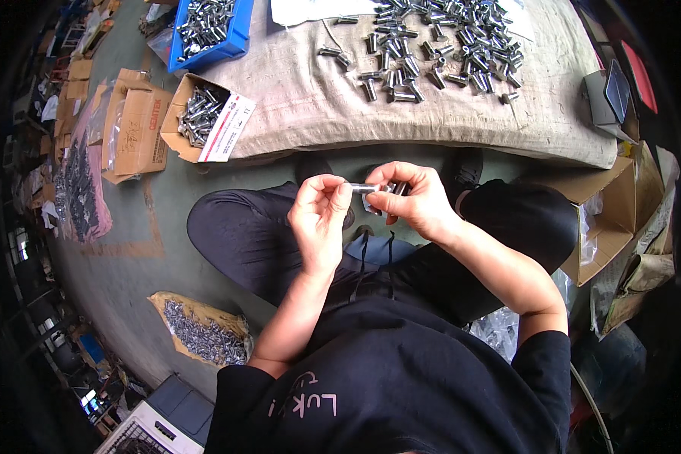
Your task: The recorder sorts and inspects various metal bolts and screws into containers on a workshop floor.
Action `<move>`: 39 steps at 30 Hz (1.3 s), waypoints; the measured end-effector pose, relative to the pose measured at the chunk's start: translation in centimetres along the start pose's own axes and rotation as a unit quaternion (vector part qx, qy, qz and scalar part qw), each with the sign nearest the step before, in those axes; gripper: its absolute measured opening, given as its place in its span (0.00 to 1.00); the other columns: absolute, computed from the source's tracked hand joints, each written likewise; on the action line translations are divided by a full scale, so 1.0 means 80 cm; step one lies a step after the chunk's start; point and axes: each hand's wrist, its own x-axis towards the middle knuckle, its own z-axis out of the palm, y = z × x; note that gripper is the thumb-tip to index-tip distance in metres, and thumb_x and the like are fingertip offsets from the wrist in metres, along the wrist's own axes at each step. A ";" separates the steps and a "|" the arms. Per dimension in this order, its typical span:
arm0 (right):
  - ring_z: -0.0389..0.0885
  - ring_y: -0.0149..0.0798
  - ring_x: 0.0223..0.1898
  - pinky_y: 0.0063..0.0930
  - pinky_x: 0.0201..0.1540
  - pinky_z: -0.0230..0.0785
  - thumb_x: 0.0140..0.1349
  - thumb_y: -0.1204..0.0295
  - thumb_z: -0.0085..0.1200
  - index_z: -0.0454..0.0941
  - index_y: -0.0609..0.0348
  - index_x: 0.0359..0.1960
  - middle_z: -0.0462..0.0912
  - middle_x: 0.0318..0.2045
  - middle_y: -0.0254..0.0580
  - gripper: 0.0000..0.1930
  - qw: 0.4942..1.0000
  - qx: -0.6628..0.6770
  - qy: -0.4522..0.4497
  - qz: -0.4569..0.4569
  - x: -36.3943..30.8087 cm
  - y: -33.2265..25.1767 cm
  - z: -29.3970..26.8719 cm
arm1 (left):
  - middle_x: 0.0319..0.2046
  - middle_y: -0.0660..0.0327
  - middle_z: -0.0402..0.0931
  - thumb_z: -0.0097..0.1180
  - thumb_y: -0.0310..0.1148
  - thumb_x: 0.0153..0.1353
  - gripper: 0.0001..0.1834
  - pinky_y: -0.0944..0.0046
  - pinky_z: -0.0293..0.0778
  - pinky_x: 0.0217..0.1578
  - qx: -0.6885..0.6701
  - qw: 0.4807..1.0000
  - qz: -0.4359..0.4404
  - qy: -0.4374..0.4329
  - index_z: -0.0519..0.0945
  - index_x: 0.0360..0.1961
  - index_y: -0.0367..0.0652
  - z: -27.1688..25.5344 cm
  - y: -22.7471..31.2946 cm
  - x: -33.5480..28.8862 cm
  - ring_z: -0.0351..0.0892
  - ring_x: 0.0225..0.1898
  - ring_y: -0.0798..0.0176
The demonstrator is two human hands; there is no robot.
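A short shiny metal bolt (365, 188) lies level between my two hands, held above my lap. My left hand (319, 219) pinches its left end with thumb and fingertips. My right hand (412, 198) grips the right end, and more small metal pieces show inside its closed fingers. I sit with knees apart in dark trousers (242, 238). In front of me, a sack-cloth mat (310, 106) carries several loose bolts (439, 45) of the same kind.
A blue bin (238, 34) of bolts sits at the back left, with an open carton of bolts (198, 113) and a flat carton (136, 129) beside it. More bolts lie on cardboard (204, 337) at my lower left. An open brown box (609, 219) stands at my right.
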 end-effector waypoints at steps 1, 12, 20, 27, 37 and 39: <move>0.76 0.24 0.26 0.15 0.20 0.68 0.49 0.76 0.60 0.76 0.60 0.34 0.78 0.25 0.32 0.10 1.000 0.024 -0.001 -0.009 0.001 0.001 -0.001 | 0.30 0.67 0.72 0.54 0.24 0.56 0.06 0.80 0.63 0.29 0.005 1.000 -0.007 -0.002 0.72 0.35 0.37 -0.001 0.000 0.000 0.67 0.29 0.79; 0.77 0.26 0.27 0.17 0.20 0.70 0.50 0.77 0.59 0.76 0.60 0.36 0.79 0.27 0.36 0.11 0.994 0.112 -0.017 -0.001 0.001 0.002 -0.004 | 0.39 0.56 0.71 0.51 0.13 0.51 0.17 0.73 0.71 0.32 -0.040 0.998 0.026 -0.043 0.68 0.43 0.35 0.006 0.011 -0.001 0.72 0.35 0.70; 0.78 0.29 0.28 0.20 0.20 0.71 0.50 0.76 0.59 0.75 0.60 0.38 0.79 0.28 0.38 0.12 0.976 0.212 -0.029 0.048 0.004 0.003 -0.007 | 0.40 0.55 0.69 0.51 0.10 0.47 0.18 0.72 0.71 0.35 0.128 0.971 0.183 -0.087 0.68 0.41 0.33 0.002 0.004 0.003 0.71 0.37 0.68; 0.75 0.25 0.26 0.16 0.20 0.70 0.51 0.76 0.58 0.76 0.62 0.38 0.78 0.28 0.35 0.12 0.982 0.186 -0.026 0.017 0.004 0.007 -0.003 | 0.37 0.59 0.71 0.54 0.20 0.53 0.13 0.72 0.69 0.36 0.103 0.985 0.123 -0.070 0.70 0.40 0.33 0.008 0.014 0.003 0.71 0.35 0.70; 0.76 0.28 0.27 0.19 0.22 0.72 0.50 0.77 0.58 0.76 0.62 0.38 0.77 0.31 0.37 0.12 0.980 0.195 -0.029 0.027 0.006 0.006 -0.003 | 0.32 0.62 0.72 0.56 0.20 0.53 0.10 0.76 0.70 0.33 0.032 0.996 0.054 -0.071 0.72 0.36 0.34 0.009 0.016 0.006 0.72 0.33 0.74; 0.76 0.28 0.26 0.19 0.22 0.72 0.50 0.78 0.58 0.76 0.62 0.38 0.77 0.31 0.37 0.11 0.978 0.204 -0.025 0.033 0.006 0.006 -0.005 | 0.31 0.61 0.73 0.57 0.19 0.52 0.09 0.76 0.70 0.34 0.027 0.994 0.080 -0.068 0.73 0.35 0.32 0.011 0.012 0.008 0.72 0.34 0.74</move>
